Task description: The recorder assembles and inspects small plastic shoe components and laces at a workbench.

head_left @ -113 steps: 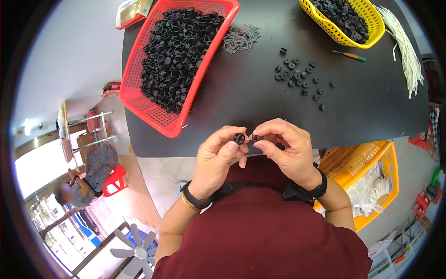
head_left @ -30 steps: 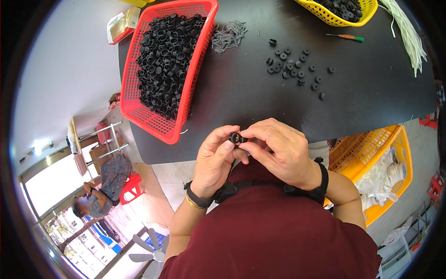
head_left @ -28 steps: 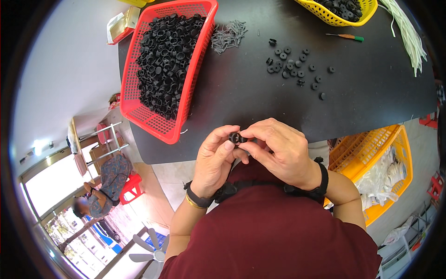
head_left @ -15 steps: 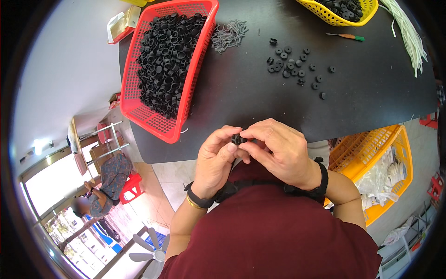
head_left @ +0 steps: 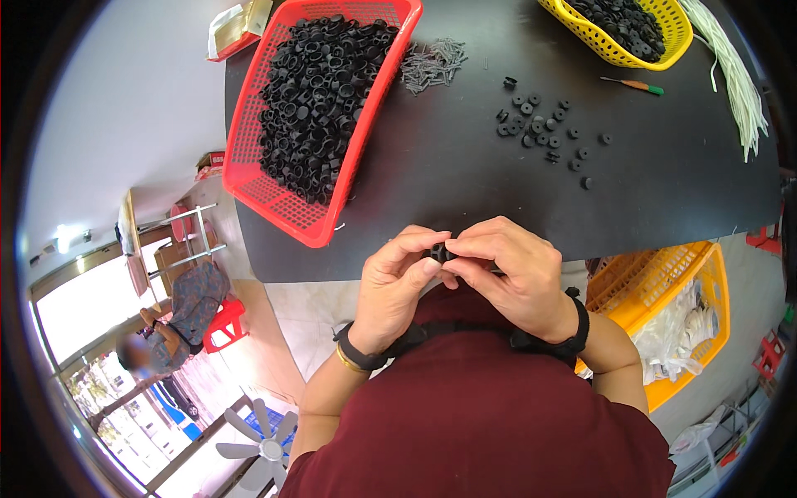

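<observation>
Just past the table's near edge, my two hands meet over a small round black plastic piece (head_left: 439, 252). The thumb and fingers of my left hand (head_left: 393, 286) pinch it from one side. From the other side, the thumb and forefinger of my right hand (head_left: 521, 270) grip it too. Fingertips cover much of the piece, so its exact kind cannot be made out. Farther off on the dark table (head_left: 465, 174) lie several loose black grooved discs (head_left: 538, 127), some tipped on edge. A heap of thin grey pins or screws (head_left: 434, 65) lies to their left.
At left stands a red basket (head_left: 369, 124) full of black ring-like caps (head_left: 311, 108). At far right are a yellow basket (head_left: 599, 47) of black parts, a screwdriver (head_left: 641, 86) and white strips (head_left: 730, 79). An orange crate (head_left: 721, 290) stands right. A person (head_left: 195, 307) sits far left.
The view has shifted a little, so the table things sit slightly farther right. Both hands keep their pinch on the black piece, with the fingers only slightly moved.
</observation>
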The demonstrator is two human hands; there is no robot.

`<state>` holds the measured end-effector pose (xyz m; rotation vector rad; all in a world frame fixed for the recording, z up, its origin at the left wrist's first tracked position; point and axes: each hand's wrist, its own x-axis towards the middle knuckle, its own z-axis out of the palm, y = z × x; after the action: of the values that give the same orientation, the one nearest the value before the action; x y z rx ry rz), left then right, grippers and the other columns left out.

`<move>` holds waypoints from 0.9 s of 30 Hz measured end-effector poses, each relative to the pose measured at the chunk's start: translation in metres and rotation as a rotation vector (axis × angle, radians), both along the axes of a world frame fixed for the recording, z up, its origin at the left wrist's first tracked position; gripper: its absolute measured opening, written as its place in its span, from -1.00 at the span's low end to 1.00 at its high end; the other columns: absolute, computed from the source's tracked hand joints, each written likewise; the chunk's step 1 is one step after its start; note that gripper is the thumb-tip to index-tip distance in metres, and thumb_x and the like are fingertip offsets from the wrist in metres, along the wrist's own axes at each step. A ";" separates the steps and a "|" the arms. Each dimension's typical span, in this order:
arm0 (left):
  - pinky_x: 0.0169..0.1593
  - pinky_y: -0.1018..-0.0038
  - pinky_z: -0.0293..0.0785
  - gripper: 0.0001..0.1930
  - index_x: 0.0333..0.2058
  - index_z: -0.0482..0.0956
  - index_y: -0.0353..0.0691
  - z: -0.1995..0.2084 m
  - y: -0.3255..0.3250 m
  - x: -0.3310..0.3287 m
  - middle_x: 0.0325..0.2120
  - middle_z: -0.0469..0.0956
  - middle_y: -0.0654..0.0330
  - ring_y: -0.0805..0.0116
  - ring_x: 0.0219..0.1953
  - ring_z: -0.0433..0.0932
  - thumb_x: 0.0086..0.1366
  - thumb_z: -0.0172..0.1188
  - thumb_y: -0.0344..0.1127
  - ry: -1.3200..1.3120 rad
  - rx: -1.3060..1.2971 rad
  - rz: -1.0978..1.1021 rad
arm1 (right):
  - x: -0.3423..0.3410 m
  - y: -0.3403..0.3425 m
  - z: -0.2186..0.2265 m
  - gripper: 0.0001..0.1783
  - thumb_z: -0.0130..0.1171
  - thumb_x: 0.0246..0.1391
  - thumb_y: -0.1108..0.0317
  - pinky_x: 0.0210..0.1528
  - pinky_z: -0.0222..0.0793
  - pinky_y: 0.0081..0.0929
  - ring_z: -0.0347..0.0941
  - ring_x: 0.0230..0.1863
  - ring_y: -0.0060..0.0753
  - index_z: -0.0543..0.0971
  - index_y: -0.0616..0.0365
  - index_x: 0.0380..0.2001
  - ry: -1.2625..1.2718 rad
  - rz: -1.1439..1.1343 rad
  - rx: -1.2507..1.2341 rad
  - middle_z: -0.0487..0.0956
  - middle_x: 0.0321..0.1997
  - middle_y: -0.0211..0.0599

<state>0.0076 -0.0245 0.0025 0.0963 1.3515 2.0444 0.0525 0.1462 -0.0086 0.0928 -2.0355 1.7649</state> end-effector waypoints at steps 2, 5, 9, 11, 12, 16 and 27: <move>-0.15 0.40 0.60 -0.75 -0.02 0.53 -0.33 0.001 -0.002 -0.001 -0.11 0.46 0.11 0.32 -0.20 0.55 0.33 0.12 -0.50 0.110 -0.050 -0.037 | -0.001 0.000 -0.003 -0.78 0.33 -0.11 0.63 -0.48 0.47 -0.56 0.53 -0.49 -0.44 0.59 0.25 -0.32 0.029 0.013 -0.031 0.58 -0.41 -0.23; -0.13 0.41 0.60 -0.74 -0.02 0.52 -0.35 -0.001 -0.004 0.000 -0.10 0.45 0.10 0.32 -0.19 0.54 0.33 0.12 -0.51 0.286 -0.144 -0.069 | 0.001 0.003 -0.002 -0.80 0.34 -0.08 0.62 -0.47 0.49 -0.58 0.54 -0.47 -0.50 0.59 0.24 -0.32 -0.029 0.094 -0.115 0.59 -0.37 -0.26; -0.12 0.42 0.60 -0.74 -0.02 0.53 -0.35 0.001 -0.004 -0.001 -0.08 0.44 0.08 0.34 -0.17 0.53 0.32 0.11 -0.52 0.348 -0.143 -0.098 | 0.004 0.005 -0.005 -0.82 0.34 -0.05 0.61 -0.44 0.49 -0.62 0.55 -0.43 -0.56 0.60 0.22 -0.33 -0.137 0.196 -0.357 0.60 -0.33 -0.27; -0.13 0.44 0.59 -0.74 -0.02 0.53 -0.35 -0.001 -0.003 0.002 -0.09 0.44 0.08 0.35 -0.16 0.52 0.32 0.10 -0.55 0.240 -0.041 -0.077 | 0.004 0.007 -0.006 -0.80 0.34 -0.04 0.61 -0.41 0.47 -0.65 0.54 -0.39 -0.59 0.59 0.22 -0.31 -0.235 0.299 -0.549 0.57 -0.33 -0.33; -0.13 0.44 0.59 -0.74 -0.02 0.53 -0.35 -0.001 -0.003 0.002 -0.09 0.44 0.08 0.35 -0.16 0.52 0.32 0.10 -0.55 0.241 -0.037 -0.070 | 0.005 0.007 -0.004 -0.80 0.34 -0.04 0.61 -0.41 0.47 -0.65 0.54 -0.39 -0.59 0.59 0.22 -0.31 -0.237 0.305 -0.543 0.57 -0.33 -0.33; -0.08 0.47 0.52 -0.75 -0.04 0.56 -0.30 0.001 -0.002 0.001 -0.06 0.39 0.14 0.39 -0.10 0.47 0.30 0.13 -0.55 0.279 -0.077 -0.133 | 0.006 0.011 -0.007 -0.75 0.35 -0.04 0.60 -0.40 0.45 -0.67 0.49 -0.41 -0.64 0.57 0.24 -0.25 -0.424 0.366 -0.836 0.52 -0.36 -0.41; 0.24 0.30 0.23 -0.76 -0.10 0.61 -0.19 0.004 0.001 -0.002 0.02 0.28 0.18 0.26 0.17 0.24 0.25 0.19 -0.50 0.371 -0.047 -0.233 | 0.008 0.021 -0.021 -0.76 0.37 -0.14 0.67 -0.50 0.43 -0.68 0.46 -0.42 -0.64 0.61 0.22 -0.35 -0.548 0.616 -0.881 0.52 -0.28 -0.38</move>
<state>0.0052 -0.0237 0.0061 0.6090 1.5267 1.8551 0.0605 0.1676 -0.0298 -0.0535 -1.3848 3.2147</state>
